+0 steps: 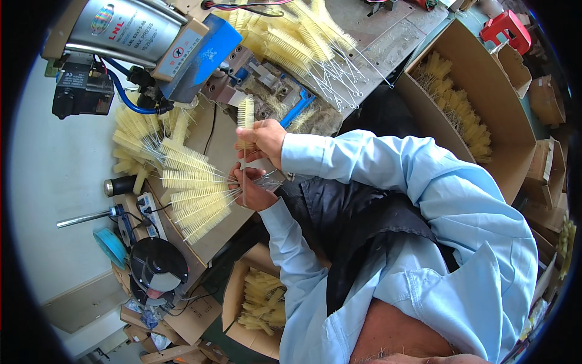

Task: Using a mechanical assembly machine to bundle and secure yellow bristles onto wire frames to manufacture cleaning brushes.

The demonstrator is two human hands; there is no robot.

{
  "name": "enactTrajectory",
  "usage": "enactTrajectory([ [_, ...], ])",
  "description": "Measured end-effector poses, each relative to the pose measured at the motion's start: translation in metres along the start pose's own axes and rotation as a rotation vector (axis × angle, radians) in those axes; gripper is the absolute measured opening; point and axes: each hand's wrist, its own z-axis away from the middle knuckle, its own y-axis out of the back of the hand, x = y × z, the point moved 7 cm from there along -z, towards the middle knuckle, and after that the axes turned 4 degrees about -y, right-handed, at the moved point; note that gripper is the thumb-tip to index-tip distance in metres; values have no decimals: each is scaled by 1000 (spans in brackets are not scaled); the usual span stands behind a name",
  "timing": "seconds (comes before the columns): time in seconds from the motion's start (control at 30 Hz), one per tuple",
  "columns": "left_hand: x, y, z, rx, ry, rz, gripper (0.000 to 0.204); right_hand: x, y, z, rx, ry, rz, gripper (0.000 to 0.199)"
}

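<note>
My left hand (253,193) is closed around the wire handles of several cream-bristled bottle brushes (194,182), which fan out to its left over the table. Just above it, my right hand (265,141) pinches a single bottle brush (245,112). That brush stands roughly upright in the picture, bristles at the top and its stem running down past my left fingers. Beyond the right hand is a machine's metal work area (267,91) with loose bristles scattered on it. Some of the wire ends at my left palm are hidden by the fingers.
A pneumatic press with a silver cylinder (124,30) and blue block (197,57) overhangs the table. Brush piles lie at the back (291,42) and left (133,136). Cardboard boxes of brushes stand at right (500,115) and below (233,303). A black round device (159,264) sits lower left.
</note>
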Motion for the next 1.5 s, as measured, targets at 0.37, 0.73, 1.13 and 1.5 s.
enactTrajectory([
  [0.37,2,2,-2,35,41,40,23,3,13,17,-215,-107,72,32],
  [0.73,7,1,-1,52,5,-77,30,-40,87,31,-97,46,-158,29],
  [1.13,6,1,1,43,-27,-89,28,-48,85,23,-163,12,-226,28],
  [1.5,6,-1,1,20,-38,-79,33,-60,91,24,-75,30,-87,28],
])
